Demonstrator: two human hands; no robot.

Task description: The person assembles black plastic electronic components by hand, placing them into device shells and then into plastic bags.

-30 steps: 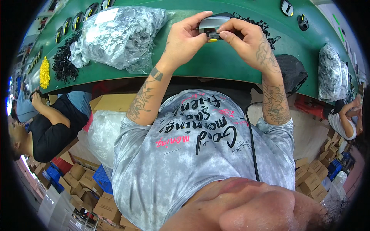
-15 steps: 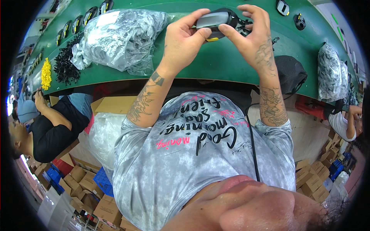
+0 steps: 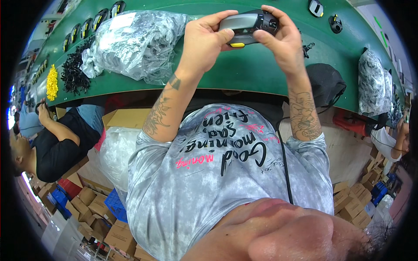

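Observation:
Above the green table I hold a rounded plastic housing [image 3: 243,24], black with a grey top panel and a yellow tab on its near edge. Its exact kind I cannot tell. My left hand [image 3: 208,41] grips the left end, thumb on the near side and fingers behind. Around the right end closes my right hand [image 3: 285,41], its thumb pressed on the near face and its fingertips over the far edge. Beyond that hand some small black parts [image 3: 308,48] lie on the table, partly hidden by it.
On the green table [image 3: 244,71] a clear bag of grey parts [image 3: 135,45] lies left, beside black pieces [image 3: 77,69] and yellow pieces [image 3: 52,82]. Similar housings [image 3: 101,19] line the far left. At right are a black mesh item [image 3: 325,82] and another bag [image 3: 371,82]. Co-workers sit both sides.
My right hand's fingers have closed over the housing's right end, where they were raised before. The housing has turned slightly, showing more of its black right end.

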